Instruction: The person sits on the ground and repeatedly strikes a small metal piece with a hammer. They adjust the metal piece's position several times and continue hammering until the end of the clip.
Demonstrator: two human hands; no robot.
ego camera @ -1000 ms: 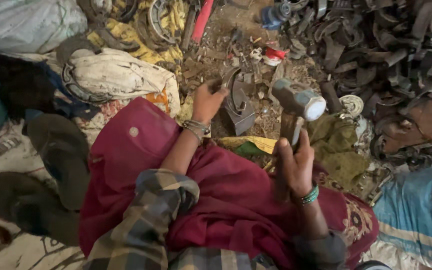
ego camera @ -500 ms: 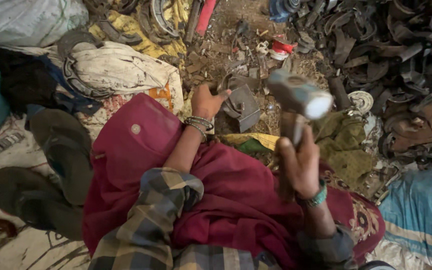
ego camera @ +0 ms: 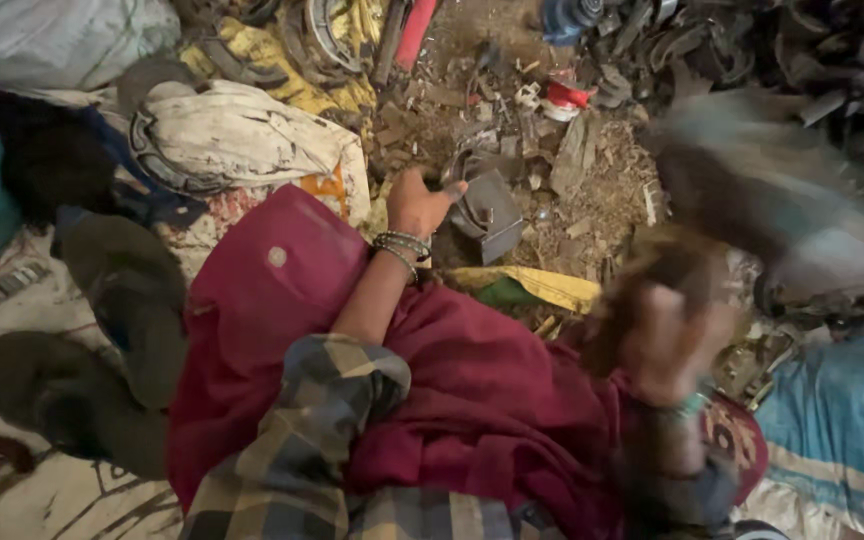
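Observation:
My left hand (ego camera: pixel 418 203), with metal bangles at the wrist, grips a dark grey curved metal piece (ego camera: pixel 486 212) that rests on the rubble-strewn ground. My right hand (ego camera: pixel 664 335) is wrapped around the wooden handle of a hammer (ego camera: pixel 774 215). The hammer's heavy metal head is a motion-blurred streak raised up to the right of the metal piece. A dark red cloth (ego camera: pixel 472 400) covers my lap, and a plaid sleeve (ego camera: pixel 322 400) covers my left upper arm.
A heap of dark metal scrap (ego camera: pixel 792 50) fills the upper right. A white sack (ego camera: pixel 242 135) and yellow cloth (ego camera: pixel 282 70) lie at upper left. Two dark sandals (ego camera: pixel 102 340) sit on printed sacking at left. A blue-and-white sack (ego camera: pixel 842 430) lies at right.
The hammer has swung up and to the right and is now heavily blurred. My left hand keeps holding the metal piece in about the same place.

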